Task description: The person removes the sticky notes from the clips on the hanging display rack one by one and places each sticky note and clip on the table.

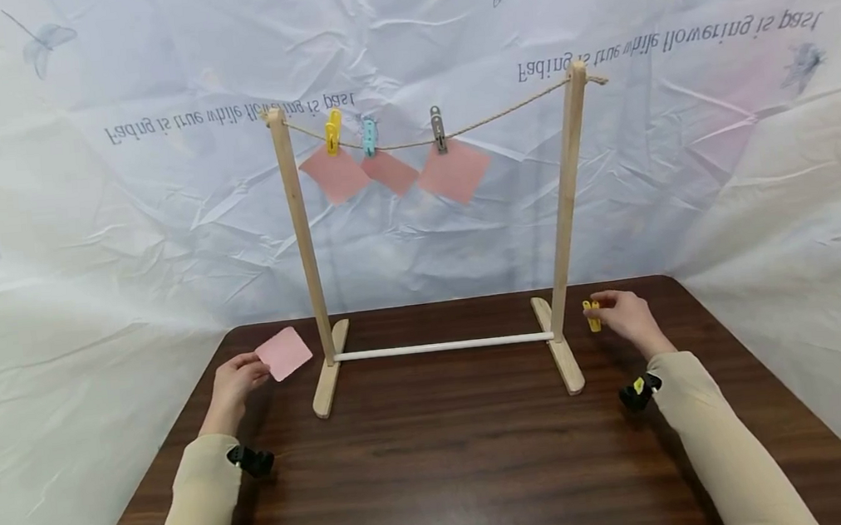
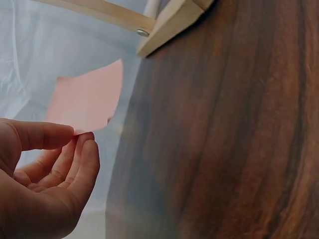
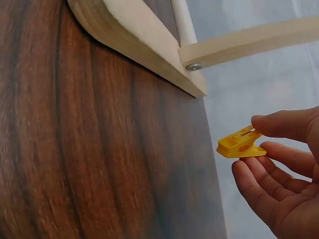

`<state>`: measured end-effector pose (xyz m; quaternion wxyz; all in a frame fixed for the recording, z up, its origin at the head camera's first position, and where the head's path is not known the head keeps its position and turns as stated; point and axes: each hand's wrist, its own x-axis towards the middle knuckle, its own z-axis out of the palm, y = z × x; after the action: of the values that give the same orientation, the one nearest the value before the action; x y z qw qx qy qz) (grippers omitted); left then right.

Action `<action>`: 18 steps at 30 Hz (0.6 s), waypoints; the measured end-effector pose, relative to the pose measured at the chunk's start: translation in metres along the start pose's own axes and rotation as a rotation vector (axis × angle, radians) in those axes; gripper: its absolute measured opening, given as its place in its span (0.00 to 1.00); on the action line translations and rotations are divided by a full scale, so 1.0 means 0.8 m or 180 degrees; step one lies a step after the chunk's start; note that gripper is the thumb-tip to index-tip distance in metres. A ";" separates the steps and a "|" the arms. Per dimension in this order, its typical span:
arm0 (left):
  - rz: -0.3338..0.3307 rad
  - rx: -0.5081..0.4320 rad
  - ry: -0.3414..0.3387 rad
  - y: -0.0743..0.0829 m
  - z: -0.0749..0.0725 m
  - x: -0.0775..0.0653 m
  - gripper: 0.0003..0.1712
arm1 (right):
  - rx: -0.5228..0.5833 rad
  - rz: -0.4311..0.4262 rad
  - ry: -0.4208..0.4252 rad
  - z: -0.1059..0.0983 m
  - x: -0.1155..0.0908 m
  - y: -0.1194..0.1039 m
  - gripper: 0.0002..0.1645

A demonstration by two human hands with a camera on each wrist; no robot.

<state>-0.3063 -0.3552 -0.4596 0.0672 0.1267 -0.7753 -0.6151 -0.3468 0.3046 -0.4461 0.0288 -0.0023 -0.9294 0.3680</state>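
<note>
My left hand (image 1: 237, 383) pinches one corner of a pink paper square (image 1: 284, 354) between thumb and fingertips, left of the wooden stand. In the left wrist view the paper (image 2: 87, 99) curls slightly. On the other side, my right hand (image 1: 626, 318) holds a yellow clothespin (image 1: 593, 316) by its handle ends; in the right wrist view the clothespin (image 3: 240, 143) sits between thumb and fingers. Three pink papers hang from the sagging rope (image 1: 498, 114), under a yellow clothespin (image 1: 333, 132), a light blue clothespin (image 1: 369, 137) and a grey clothespin (image 1: 438, 129).
The stand has a left post (image 1: 302, 239), a right post (image 1: 570, 208), flat wooden feet and a white bottom bar (image 1: 443, 346). It stands toward the back of the dark wooden table (image 1: 437, 453). A pale printed sheet (image 1: 435, 253) hangs behind and along the sides.
</note>
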 end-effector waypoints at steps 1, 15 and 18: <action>-0.0024 0.0071 0.0020 -0.002 0.000 0.001 0.25 | 0.0000 0.0015 -0.0014 0.001 0.001 0.002 0.34; -0.0365 0.0371 0.0009 -0.023 0.008 0.013 0.25 | 0.0074 0.0191 -0.0233 0.021 0.001 0.012 0.31; -0.0335 0.0380 0.0000 -0.022 0.010 0.014 0.24 | 0.0077 0.0207 -0.0253 0.022 0.002 0.015 0.31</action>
<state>-0.3173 -0.3544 -0.4792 0.0272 0.1711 -0.8028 -0.5705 -0.3497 0.3012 -0.4668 -0.0201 -0.0175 -0.9247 0.3797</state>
